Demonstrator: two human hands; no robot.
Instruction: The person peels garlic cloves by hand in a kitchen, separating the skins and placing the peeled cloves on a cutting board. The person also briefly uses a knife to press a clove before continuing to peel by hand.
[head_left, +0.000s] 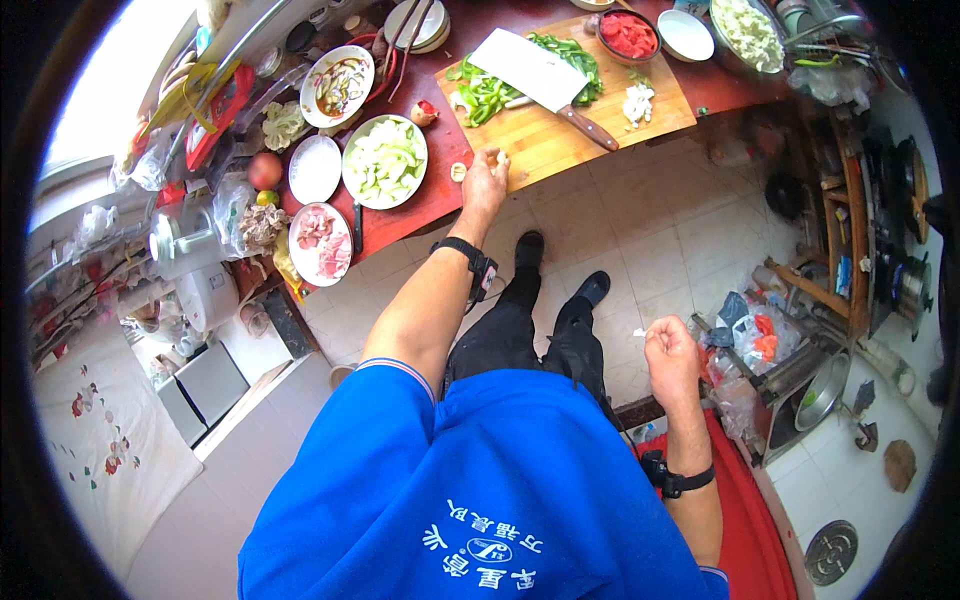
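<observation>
My left hand (484, 184) is over the front edge of the red table, beside the near-left corner of a wooden cutting board (536, 156). Its fingers are curled together; a pale bit may be between the fingertips, too small to tell. A small cut vegetable piece (458, 172) lies just left of it. Low on the right, above the floor, my right hand (670, 356) pinches a small white scrap (639, 332). A wooden-handled cleaver (532, 67) rests across sliced green peppers (480, 94) on the board. Chopped garlic (638, 103) sits at the board's right.
Left on the table (442, 142) are plates of sliced pale-green vegetable (385, 161) and raw meat (321, 244), plus a small black-handled knife (358, 229). A bowl of red pieces (628, 36) stands behind the board. Plastic bags (757, 337) are piled near my right hand.
</observation>
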